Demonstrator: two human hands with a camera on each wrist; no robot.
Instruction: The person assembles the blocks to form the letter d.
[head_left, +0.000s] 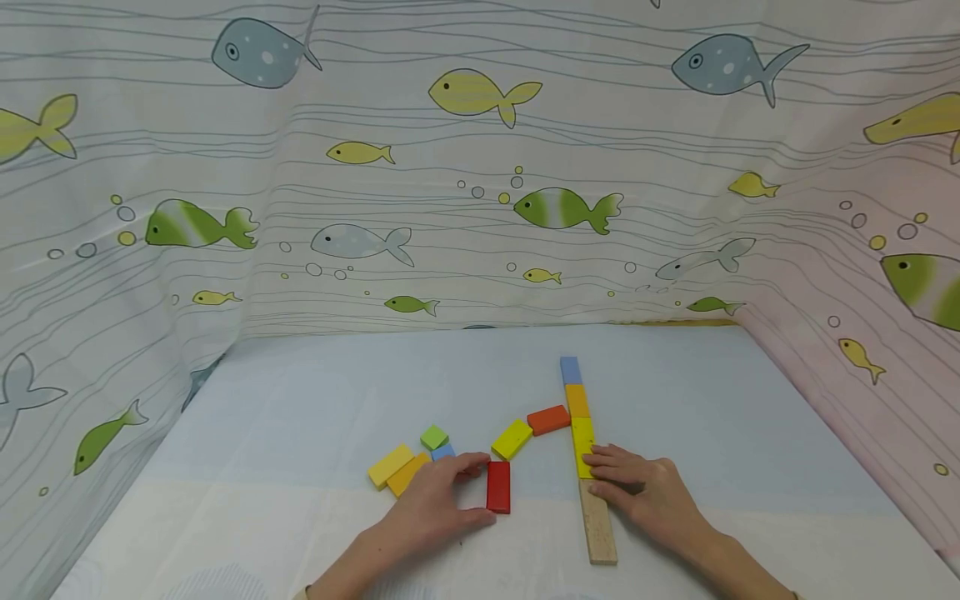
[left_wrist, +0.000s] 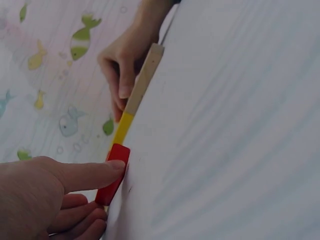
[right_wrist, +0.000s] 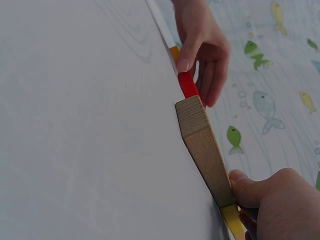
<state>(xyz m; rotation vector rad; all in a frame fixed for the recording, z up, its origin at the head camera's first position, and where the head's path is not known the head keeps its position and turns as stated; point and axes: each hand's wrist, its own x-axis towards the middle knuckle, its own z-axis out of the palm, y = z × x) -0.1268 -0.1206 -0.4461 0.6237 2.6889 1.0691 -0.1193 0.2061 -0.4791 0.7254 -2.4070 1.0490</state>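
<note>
My left hand [head_left: 437, 498] is at a red block [head_left: 498, 487], thumb at its near end and fingers at its far end. In the left wrist view the thumb lies against the red block [left_wrist: 114, 172]. To the right, a straight row runs away from me: a plain wooden block [head_left: 599, 527], a yellow block [head_left: 582, 442], an orange block [head_left: 577, 400] and a blue block [head_left: 571, 370]. My right hand [head_left: 654, 493] touches the row's right side, fingertips on the yellow block and thumb by the wooden one [right_wrist: 207, 160].
A yellow block [head_left: 512, 439] and an orange-red block [head_left: 548, 419] slant from the red block toward the row. Left of my left hand lie a light yellow block [head_left: 391, 466], an orange block [head_left: 407, 475], a green block [head_left: 434, 437] and a blue piece [head_left: 443, 452]. Fish-printed cloth [head_left: 450, 192] surrounds the table.
</note>
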